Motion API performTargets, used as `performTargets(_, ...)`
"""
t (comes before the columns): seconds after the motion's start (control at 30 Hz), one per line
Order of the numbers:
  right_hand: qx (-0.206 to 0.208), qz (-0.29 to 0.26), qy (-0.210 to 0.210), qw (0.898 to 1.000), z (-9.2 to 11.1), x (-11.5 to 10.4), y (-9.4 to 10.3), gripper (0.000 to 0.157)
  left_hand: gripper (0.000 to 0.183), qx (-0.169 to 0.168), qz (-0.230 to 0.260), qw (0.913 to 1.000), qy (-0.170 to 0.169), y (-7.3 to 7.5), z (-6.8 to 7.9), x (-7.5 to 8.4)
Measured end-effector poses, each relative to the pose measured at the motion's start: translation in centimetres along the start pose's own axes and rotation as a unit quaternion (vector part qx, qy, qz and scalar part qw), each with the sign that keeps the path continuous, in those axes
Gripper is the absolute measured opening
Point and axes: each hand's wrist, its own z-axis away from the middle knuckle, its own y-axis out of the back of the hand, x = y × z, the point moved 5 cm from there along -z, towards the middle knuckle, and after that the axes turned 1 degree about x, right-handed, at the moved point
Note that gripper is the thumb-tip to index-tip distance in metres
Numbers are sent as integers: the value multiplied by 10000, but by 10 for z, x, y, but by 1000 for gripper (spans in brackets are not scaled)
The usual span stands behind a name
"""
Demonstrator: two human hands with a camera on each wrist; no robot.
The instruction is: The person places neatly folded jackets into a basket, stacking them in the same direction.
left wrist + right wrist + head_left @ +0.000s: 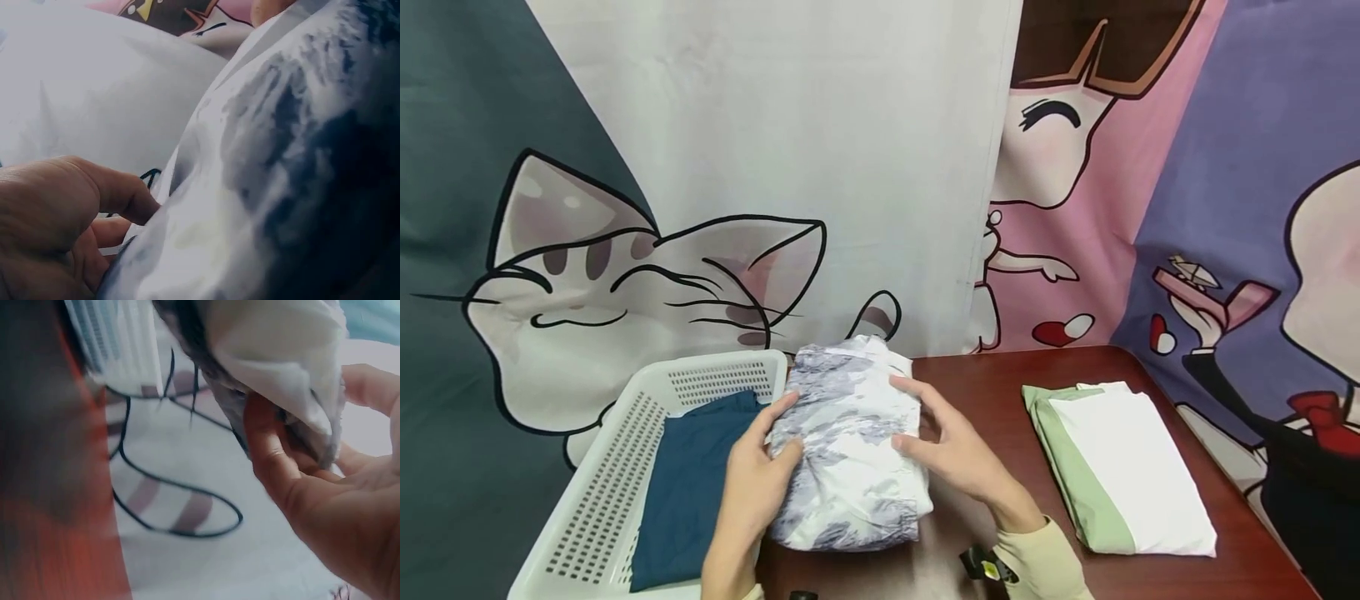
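A folded piece of clothing, white with a blotchy grey-blue print, is held up between both hands in front of the body. My left hand grips its left edge, thumb on the near face. On the opposite edge, my right hand holds it in the same manner. The left wrist view shows the left thumb and fingers around the cloth's edge. In the right wrist view, the right hand has the folded layers between thumb and fingers. What the garment is cannot be told.
At the left stands a white perforated plastic basket with a folded dark blue garment in it. A folded green-and-white garment lies on the right of the reddish-brown table. A cartoon-printed curtain hangs behind the table.
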Motion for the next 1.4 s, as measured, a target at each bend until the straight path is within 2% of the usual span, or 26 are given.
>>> performTargets(0.1, -253, -176, 91, 9995, -5, -4, -19, 79, 60, 235, 240, 9994, 79, 18, 5, -3)
performTargets(0.23, -545, -298, -5, 9981, -11, -6, -43, 85, 60, 607, 145, 9980, 81, 40, 10, -9)
performTargets(0.33, -615, 105, -64, 9980, -16, -8, -57, 87, 59, 802, -192, 9965, 148, 55, 13, -15)
performTargets(0.47, -663, 823, 32, 9944, -23, -9, -75, 86, 60, 881, -416, 9945, 391, 73, 17, -23)
performTargets(0.57, -738, 995, 92, 9922, -30, -11, -88, 85, 60, 924, -529, 9927, 559, 87, 19, -30)
performTargets(0.67, -756, 1146, 67, 9905, -37, -12, -99, 85, 59, 1052, -932, 9878, 664, 99, 18, -34)
performTargets(0.77, -717, 1281, 31, 9892, -44, -11, -109, 85, 58, 1175, -1357, 9807, 771, 109, 16, -36)
performTargets(0.9, -712, 1250, 66, 9896, -54, -9, -123, 83, 59, 1169, -1688, 9730, 1057, 122, 14, -41)
performTargets(1.03, -763, 1117, 24, 9908, -61, -3, -136, 79, 59, 1119, -2074, 9645, 1191, 135, 10, -48)
performTargets(1.17, -716, 1057, -135, 9917, -66, 0, -146, 74, 58, 1092, -2368, 9588, 1126, 143, 5, -51)
performTargets(1.4, -431, 1031, -433, 9928, -74, 1, -161, 70, 59, 1074, -2774, 9451, 1356, 153, -1, -58)
